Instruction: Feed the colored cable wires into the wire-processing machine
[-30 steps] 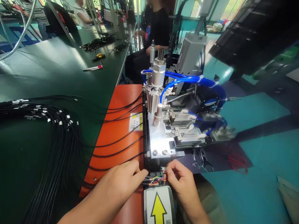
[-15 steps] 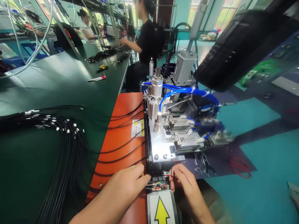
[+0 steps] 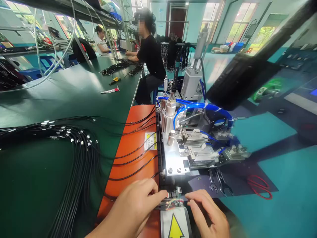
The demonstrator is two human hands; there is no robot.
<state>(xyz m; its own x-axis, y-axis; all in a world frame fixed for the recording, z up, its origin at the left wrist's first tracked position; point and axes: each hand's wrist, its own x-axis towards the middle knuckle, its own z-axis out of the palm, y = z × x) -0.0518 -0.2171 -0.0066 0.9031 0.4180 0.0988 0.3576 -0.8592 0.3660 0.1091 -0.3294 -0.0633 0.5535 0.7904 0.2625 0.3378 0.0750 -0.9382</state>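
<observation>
Two bare hands work at the right edge of the table (image 3: 27,188), one on either side of a short row of coloured wires (image 3: 174,202) showing at black cable ends. Wires lie just beyond the arrow-marked cover (image 3: 165,219), on the near side of the metal machine (image 3: 170,158); blurred, count not readable.

Left hand (image 3: 138,203): palm down, thumb and forefinger close together over the cable side of the row; whether they pinch a cable is hidden. Position would suit steadying cables behind the wires (inference). Right hand (image 3: 210,211): fingers spread, thumb apart from forefinger, tips just beside the wire ends, nothing seen between them. Separation presumably keeps the wire ends reachable.

Black cables (image 3: 119,179) cross the orange panel (image 3: 136,145) into the machine, probably spaced apart to prevent tangling. Large cable bundle (image 3: 81,142) on the table, left of the panel.

Surroundings: yellow-handled pliers (image 3: 115,80) and a red-ended tool (image 3: 110,90) near the table's right edge, farther off. Wrenches (image 3: 224,185) right of the machine. Obstructions: machine closes off the far side; cover bounds the near side; dark cylinder (image 3: 244,82) hangs above right, well clear of the hands.
</observation>
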